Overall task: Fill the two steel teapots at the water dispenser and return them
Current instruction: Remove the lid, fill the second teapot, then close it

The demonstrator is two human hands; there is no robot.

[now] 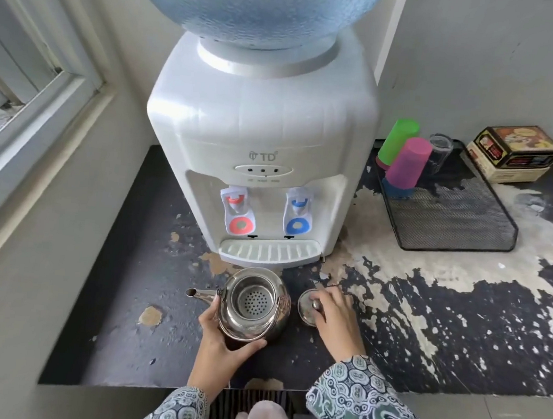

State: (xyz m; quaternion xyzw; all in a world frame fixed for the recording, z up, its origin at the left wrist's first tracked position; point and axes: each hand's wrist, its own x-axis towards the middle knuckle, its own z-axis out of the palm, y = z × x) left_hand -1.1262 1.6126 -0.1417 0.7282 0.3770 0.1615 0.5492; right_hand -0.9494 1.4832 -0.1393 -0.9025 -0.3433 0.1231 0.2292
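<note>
A window frame [41,95] is running along the far left, beside a dark table [136,264] whose coating is flaking away in pale patches toward the right. A white water dispenser [261,134] is standing at the back of the table with a blue bottle [256,3] seated on top, its red tap [237,214] on the left, its blue tap [298,214] on the right and the drip tray [270,250] jutting out below them. Just in front of the drip tray a steel teapot [253,304] is sitting on the table with its lid off, the perforated strainer showing inside and its spout [199,294] pointing left. The left hand [223,341] is cupping the near-left side of the teapot, its fingers [250,344] clamped around the body and the thumb lying by the base of the spout. Just to the right of the teapot its lid [306,307] is lying on the table, and the right hand [334,314] is resting over it with the fingers [321,313] curled on the lid's knob. Both arms are wearing patterned sleeves [371,404]. Further right and back, a black mesh tray [451,221] is holding upturned green [398,139] and pink [408,162] cups, and a box [514,151] is sitting beyond it against the wall.
</note>
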